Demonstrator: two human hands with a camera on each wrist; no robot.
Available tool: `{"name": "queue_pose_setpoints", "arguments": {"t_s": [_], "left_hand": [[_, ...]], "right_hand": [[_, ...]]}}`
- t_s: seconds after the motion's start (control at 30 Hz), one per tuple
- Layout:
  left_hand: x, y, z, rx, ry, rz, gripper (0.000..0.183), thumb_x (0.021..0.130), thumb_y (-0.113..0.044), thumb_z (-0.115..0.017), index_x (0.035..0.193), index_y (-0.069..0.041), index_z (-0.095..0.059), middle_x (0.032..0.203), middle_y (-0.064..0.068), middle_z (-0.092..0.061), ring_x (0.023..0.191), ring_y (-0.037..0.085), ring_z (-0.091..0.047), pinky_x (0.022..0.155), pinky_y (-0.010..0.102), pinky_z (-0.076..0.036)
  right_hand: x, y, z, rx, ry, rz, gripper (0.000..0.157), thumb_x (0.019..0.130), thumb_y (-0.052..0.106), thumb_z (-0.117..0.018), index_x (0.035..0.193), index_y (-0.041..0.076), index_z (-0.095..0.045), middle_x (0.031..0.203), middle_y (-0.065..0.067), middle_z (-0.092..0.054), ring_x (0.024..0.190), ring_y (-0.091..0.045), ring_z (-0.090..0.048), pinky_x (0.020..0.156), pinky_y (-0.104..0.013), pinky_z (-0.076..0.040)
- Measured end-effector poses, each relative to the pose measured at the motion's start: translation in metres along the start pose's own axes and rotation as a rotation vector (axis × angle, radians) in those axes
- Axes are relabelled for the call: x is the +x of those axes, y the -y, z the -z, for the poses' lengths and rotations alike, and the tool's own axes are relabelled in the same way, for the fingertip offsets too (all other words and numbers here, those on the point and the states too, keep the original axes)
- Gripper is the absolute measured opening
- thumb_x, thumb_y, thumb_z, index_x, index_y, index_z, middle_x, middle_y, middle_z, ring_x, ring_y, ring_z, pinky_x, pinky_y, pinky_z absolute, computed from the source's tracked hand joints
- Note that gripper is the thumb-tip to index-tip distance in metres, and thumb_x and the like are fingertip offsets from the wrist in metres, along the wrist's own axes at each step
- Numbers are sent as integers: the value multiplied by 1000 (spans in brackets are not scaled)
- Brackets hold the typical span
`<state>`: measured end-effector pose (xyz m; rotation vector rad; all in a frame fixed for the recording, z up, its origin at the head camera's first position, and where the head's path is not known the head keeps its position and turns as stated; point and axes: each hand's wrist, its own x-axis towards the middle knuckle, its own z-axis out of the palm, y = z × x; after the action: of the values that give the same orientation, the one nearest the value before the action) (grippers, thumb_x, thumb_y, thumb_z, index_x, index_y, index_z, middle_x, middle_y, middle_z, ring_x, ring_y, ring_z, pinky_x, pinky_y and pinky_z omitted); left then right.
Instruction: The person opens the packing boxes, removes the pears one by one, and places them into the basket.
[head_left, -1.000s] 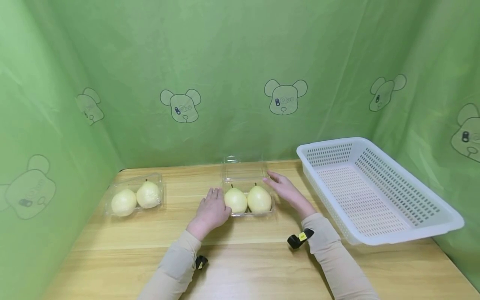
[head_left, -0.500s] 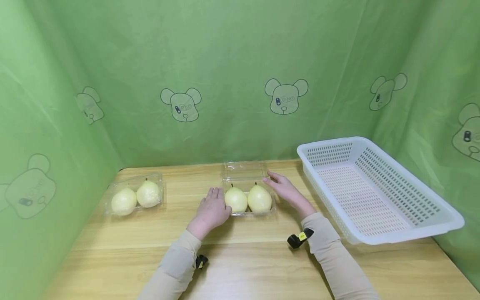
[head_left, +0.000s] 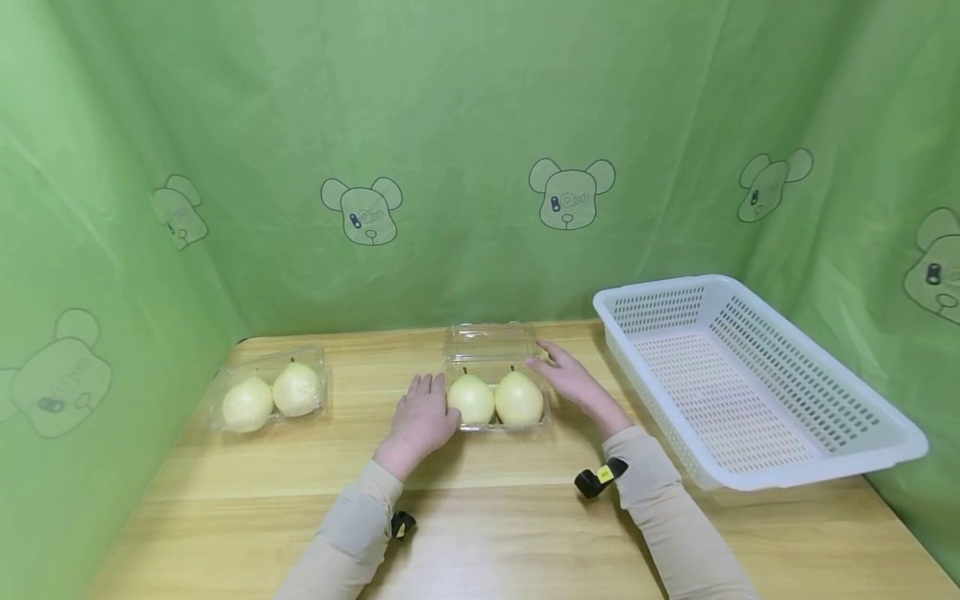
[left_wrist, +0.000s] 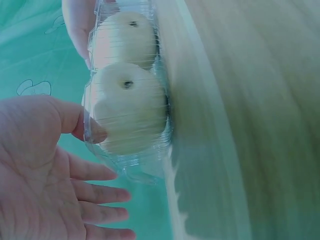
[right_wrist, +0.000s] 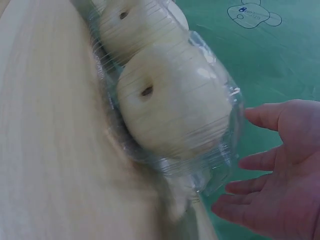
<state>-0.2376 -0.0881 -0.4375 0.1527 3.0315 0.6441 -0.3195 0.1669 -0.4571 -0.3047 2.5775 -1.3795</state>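
Observation:
Two pale yellow pears (head_left: pixel 471 402) (head_left: pixel 519 400) sit side by side in a clear plastic clamshell box (head_left: pixel 498 429) on the table. Its lid (head_left: pixel 491 343) is folded back behind it. My left hand (head_left: pixel 422 419) is at the box's left end, fingers extended; in the left wrist view the thumb (left_wrist: pixel 90 127) overlaps the box's rim. At the right end is my right hand (head_left: pixel 570 379), its fingers spread and extended, with one fingertip (right_wrist: pixel 252 115) right by the box's edge. Neither hand is curled round anything.
Another clear box (head_left: pixel 324 379) with two pears stands at the left of the wooden table (head_left: pixel 495 533). A white perforated plastic basket (head_left: pixel 817 473) takes up the right side. Green curtains (head_left: pixel 465 100) with bear-head prints enclose the back and sides.
The box's lid has dropped slightly lower behind the box since the earliest frame. My left hand has shifted a little to the left. The right hand has barely moved.

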Motion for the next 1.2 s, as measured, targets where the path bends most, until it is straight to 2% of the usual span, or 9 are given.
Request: {"name": "queue_pose_setpoints", "arguments": {"t_s": [0.27,0.43,0.57,0.73,0.9,1.2], "left_hand": [[2,3,-3,-10,-48,-8,64,91,-23,-51,147,3,-36,153,27,-34,146,44,-27,117,61,-27],[5,5,-7,23,-17,7,69,93,-27,-46,152,2,-25,159,23,-24,150,40,-18,120,60,-22],[6,7,-9,55,14,7,71,94,-30,-43,154,1,-20,162,20,-18,151,37,-13,121,59,-18],[5,7,-10,107,48,7,71,97,-33,-39,155,-1,-15,163,18,-13,152,36,-9,122,59,-16],[3,6,-9,121,65,13,72,97,-34,-40,156,-2,-14,164,17,-11,153,35,-7,122,60,-14],[2,4,-8,115,69,17,72,97,-34,-40,156,-2,-13,164,17,-12,153,35,-8,122,60,-13]], "right_hand": [[-8,19,6,-99,-64,64,73,100,39,-49,155,4,-19,160,-24,-19,146,-45,-20,120,-60,-19],[-16,34,8,-181,-74,138,70,99,33,-52,153,-1,-22,157,-28,-25,144,-47,-25,119,-60,-21],[-23,45,4,-251,-51,192,67,96,28,-57,149,-5,-30,151,-31,-35,136,-49,-37,112,-62,-34],[-30,55,-4,-319,4,207,65,91,27,-66,141,-7,-41,141,-30,-46,126,-46,-48,106,-59,-42],[-34,58,-14,-376,54,225,60,84,24,-73,131,-6,-49,134,-27,-50,123,-43,-51,107,-57,-43],[-35,55,-30,-490,40,205,64,74,18,-82,128,1,-53,137,-25,-47,124,-41,-51,104,-55,-47]]}}
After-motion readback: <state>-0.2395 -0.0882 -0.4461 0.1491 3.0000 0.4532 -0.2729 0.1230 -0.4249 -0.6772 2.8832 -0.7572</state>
